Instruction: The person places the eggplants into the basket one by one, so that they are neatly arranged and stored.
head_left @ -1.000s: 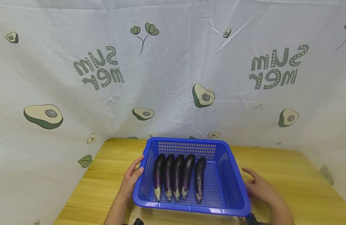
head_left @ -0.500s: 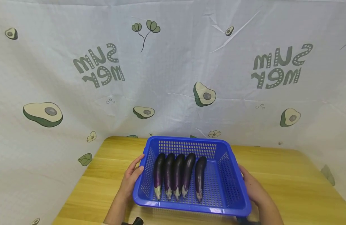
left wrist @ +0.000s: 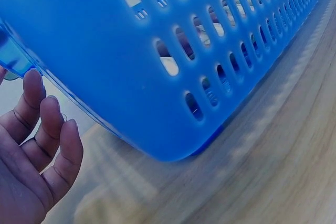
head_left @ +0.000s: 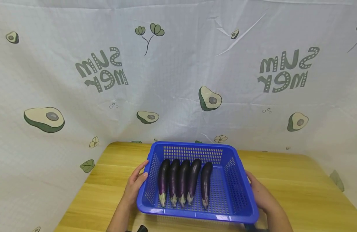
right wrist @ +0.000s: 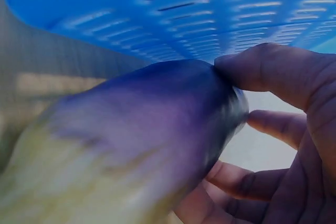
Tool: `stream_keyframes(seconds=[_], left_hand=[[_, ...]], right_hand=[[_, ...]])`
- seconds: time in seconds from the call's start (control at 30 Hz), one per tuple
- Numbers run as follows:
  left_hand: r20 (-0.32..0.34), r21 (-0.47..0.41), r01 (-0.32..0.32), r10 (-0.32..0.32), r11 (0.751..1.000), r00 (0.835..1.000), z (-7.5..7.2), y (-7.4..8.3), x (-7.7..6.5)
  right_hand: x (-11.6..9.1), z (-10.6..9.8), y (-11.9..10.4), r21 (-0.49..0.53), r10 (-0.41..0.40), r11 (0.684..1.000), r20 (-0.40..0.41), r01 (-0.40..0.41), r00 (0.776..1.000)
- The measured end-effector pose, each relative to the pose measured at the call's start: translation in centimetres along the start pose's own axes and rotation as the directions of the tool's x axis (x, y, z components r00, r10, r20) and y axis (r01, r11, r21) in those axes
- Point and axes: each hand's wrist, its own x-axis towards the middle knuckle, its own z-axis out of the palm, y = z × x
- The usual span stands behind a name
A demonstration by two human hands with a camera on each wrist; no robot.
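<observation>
A blue plastic basket with slotted walls stands on the table, several dark purple eggplants lying side by side in it. At its left rim is my left hand, thumb on the edge; in the left wrist view its other fingers curl loosely below the rim. My right hand is outside the basket's right wall. The right wrist view shows it gripping another eggplant between thumb and fingers, pale stem end towards the camera. From the head view the basket hides that eggplant.
The wooden table extends to both sides of the basket. Behind it hangs a white cloth printed with avocados and lettering. A black wrist strap piece shows at the bottom edge.
My right hand has moved in closer against the basket's right wall, and its fingers have gone out of sight behind the rim. The left hand and the eggplants in the basket have stayed put.
</observation>
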Motion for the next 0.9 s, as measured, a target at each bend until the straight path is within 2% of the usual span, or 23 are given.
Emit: stream_keyframes(seconds=[0.23, 0.4, 0.63, 0.9], left_hand=[[-0.003, 0.005, 0.008, -0.008, 1.0, 1.0, 0.0, -0.1, 0.1], [-0.011, 0.021, 0.007, -0.007, 1.0, 1.0, 0.1, -0.1, 0.0], [-0.009, 0.008, 0.005, -0.005, 1.0, 1.0, 0.0, 0.0, 0.0], [-0.003, 0.008, 0.001, -0.001, 1.0, 1.0, 0.0, 0.0, 0.0]], right_hand=[[-0.6, -1.3, -0.1, 0.11, 0.09, 0.99, 0.002, -0.089, 0.996], [-1.2, -3.0, 0.3, 0.174, 0.111, 0.979, -0.006, -0.108, 0.994], [-2.7, -5.5, -0.2, 0.19, 0.107, 0.977, -0.053, -0.095, 0.993], [-4.1, -7.5, -2.5, 0.117, 0.157, 0.982, -0.083, -0.147, 0.984]])
